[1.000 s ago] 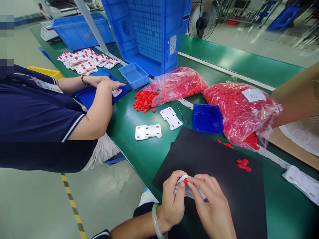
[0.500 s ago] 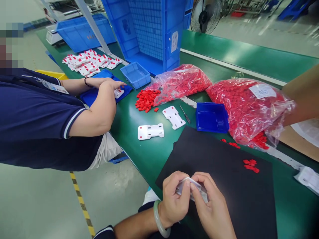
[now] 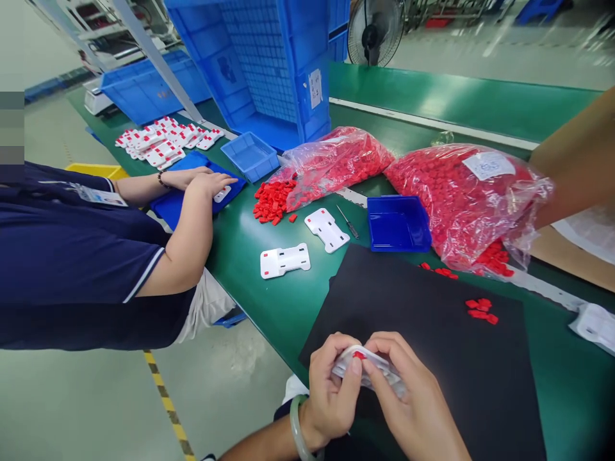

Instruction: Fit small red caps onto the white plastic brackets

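Low over the black mat (image 3: 384,301), my left hand (image 3: 334,387) and my right hand (image 3: 408,394) grip a white plastic plate (image 3: 383,365) between them. Both hands have their fingers closed on its edges, and the thumbs meet near the top. A small red piece (image 3: 359,355) shows at the plate's upper edge, beside my left thumb tip. Much of the plate is hidden by my fingers. Several loose red pieces (image 3: 482,310) lie on the mat to the right.
Two white plates (image 3: 285,260) and a screwdriver (image 3: 348,221) lie beyond the mat, beside a dark blue tray (image 3: 398,224). Bags of red pieces (image 3: 466,205) stand behind. At left, a co-worker's hands (image 3: 204,181) rest on blue material. Another arm (image 3: 576,153) reaches in from the right.
The plate has turned in my hands, so a red piece now shows at its edge. My view has shifted slightly. The co-worker's hand has flattened on the blue material.
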`<state>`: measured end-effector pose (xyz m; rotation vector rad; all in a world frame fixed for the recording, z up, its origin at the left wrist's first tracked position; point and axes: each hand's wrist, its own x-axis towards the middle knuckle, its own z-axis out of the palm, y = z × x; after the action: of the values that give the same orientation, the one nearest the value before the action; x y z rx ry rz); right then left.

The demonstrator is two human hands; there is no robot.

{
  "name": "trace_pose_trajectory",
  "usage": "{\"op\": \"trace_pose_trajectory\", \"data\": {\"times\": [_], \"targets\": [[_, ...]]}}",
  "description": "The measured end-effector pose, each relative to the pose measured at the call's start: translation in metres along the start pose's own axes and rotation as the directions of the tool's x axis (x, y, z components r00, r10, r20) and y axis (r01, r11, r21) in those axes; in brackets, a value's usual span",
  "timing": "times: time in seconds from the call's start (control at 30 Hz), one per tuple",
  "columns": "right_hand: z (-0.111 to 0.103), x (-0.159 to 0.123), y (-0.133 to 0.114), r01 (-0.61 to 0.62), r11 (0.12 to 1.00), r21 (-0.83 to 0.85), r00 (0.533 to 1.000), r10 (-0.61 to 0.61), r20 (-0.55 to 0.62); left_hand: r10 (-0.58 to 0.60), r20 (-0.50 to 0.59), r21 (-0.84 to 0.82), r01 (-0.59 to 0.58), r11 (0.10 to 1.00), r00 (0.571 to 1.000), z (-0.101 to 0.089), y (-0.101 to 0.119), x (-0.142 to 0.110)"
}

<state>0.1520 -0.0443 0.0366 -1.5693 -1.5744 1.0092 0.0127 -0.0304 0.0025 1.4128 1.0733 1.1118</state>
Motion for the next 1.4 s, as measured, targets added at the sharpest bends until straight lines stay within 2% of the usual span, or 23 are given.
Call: {"op": "trace_pose_trajectory", "data": {"times": [0.23, 0.37, 0.5, 0.7, 0.9, 1.03, 1.17, 1.27, 1.4], "targets": [[0.0, -0.008, -0.003, 0.037, 0.996, 0.076, 0.999, -0.034, -0.041, 0.031, 0.003, 0.051, -0.031, 0.998, 1.0, 0.003, 0.011, -0.007], [-0.003, -0.005, -0.004, 0.007, 0.989, 0.145, 1.0, -0.007, -0.002, 0.047, 0.008, 0.096, -0.048, 0.994, 0.999, 0.003, 0.01, -0.006], [-0.007, -0.003, -0.007, 0.017, 0.998, 0.059, 1.0, -0.017, 0.005, 0.066, 0.008, 0.053, -0.066, 0.996, 0.998, 0.0, 0.009, -0.002], [0.0, -0.01, -0.008, 0.086, 0.996, -0.034, 0.992, -0.089, -0.093, 0.064, 0.109, -0.024, -0.062, 0.998, 0.992, -0.007, 0.012, -0.004], [0.002, -0.007, -0.007, 0.105, 0.994, 0.014, 0.988, -0.103, -0.112, -0.02, 0.03, 0.011, 0.02, 1.0, 0.999, -0.004, 0.016, -0.006], [-0.003, -0.003, -0.003, 0.057, 0.995, 0.082, 0.993, -0.049, -0.103, -0.044, 0.042, 0.022, 0.043, 0.999, 0.998, -0.004, 0.019, 0.004], [-0.005, -0.003, 0.002, 0.063, 0.992, 0.109, 0.984, -0.043, -0.17, -0.075, 0.054, -0.013, 0.076, 0.997, 0.996, -0.007, 0.021, 0.016], [-0.008, -0.005, 0.005, 0.122, 0.992, 0.033, 0.976, -0.114, -0.186, 0.02, 0.102, -0.007, -0.019, 1.0, 0.995, -0.01, 0.024, 0.025], [-0.018, -0.007, 0.003, 0.205, 0.975, -0.086, 0.959, -0.218, -0.181, 0.168, 0.216, 0.016, -0.176, 0.984, 0.962, -0.013, 0.031, 0.035]]}}
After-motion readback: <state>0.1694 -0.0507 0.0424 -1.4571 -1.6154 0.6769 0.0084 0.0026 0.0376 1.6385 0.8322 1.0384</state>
